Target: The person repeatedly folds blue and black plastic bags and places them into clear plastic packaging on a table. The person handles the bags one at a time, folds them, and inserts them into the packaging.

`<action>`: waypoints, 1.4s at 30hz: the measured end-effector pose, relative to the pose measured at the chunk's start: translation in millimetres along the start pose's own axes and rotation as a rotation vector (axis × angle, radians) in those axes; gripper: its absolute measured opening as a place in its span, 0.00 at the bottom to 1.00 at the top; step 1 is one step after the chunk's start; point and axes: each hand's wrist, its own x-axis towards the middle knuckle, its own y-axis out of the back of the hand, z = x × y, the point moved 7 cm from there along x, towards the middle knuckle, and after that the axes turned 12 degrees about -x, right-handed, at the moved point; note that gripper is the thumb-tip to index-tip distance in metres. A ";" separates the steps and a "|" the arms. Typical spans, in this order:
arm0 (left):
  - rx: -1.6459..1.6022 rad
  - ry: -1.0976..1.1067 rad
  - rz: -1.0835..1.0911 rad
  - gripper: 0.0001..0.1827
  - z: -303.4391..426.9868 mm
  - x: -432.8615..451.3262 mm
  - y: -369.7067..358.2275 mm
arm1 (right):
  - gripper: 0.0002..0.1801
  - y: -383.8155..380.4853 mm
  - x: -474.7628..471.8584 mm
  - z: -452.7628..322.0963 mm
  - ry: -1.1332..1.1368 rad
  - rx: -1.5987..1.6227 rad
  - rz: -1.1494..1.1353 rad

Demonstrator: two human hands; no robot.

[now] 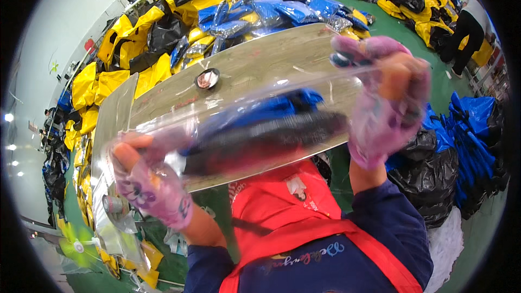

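Observation:
A clear plastic bag (346, 74) stretches between my two hands over the table, with a folded blue and black item (276, 110) inside it. My left hand (152, 179), in a pink flowered glove with some bare fingertips, grips the bag's left end. At the other end, my right hand (388, 108) pinches the upper right corner; its glove is of the same kind. Motion blurs both hands and the bag. Below the bag is the red apron (285, 199) that I wear.
A small dark bowl (207, 79) with pale contents sits on the wood-patterned table (171, 93). Packed blue bags (276, 10) and yellow-black bundles (122, 49) lie beyond. Black and blue bundles (431, 175) stand at right. A green fan (77, 246) is lower left; a person (470, 28) bends at far right.

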 end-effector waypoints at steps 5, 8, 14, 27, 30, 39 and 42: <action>0.239 0.605 -0.165 0.18 -106.7 -1.8 -24.9 | 0.06 25.4 -37.8 105.9 -0.696 -0.099 -0.096; -0.130 1.029 -0.038 0.23 -229.5 -50.1 -8.3 | 0.03 76.0 -116.7 257.7 -0.235 -1.252 -0.521; -0.327 1.123 0.077 0.25 -331.3 -94.5 52.2 | 0.09 -54.8 -142.4 232.6 -0.015 -1.036 -0.977; -0.187 1.001 -0.176 0.22 -286.3 -63.0 33.8 | 0.03 -127.9 -133.7 296.1 0.366 -0.896 -1.301; -0.216 1.102 -0.047 0.21 -276.4 -63.1 37.9 | 0.05 51.7 17.7 371.6 0.096 -2.038 -0.575; 0.040 1.161 -0.142 0.17 -250.9 -57.1 48.5 | 0.22 48.6 -146.4 281.9 -1.366 -0.421 -0.975; -0.419 1.204 0.092 0.17 -238.0 -74.7 39.3 | 0.20 39.3 -147.9 241.9 -1.581 0.084 -0.650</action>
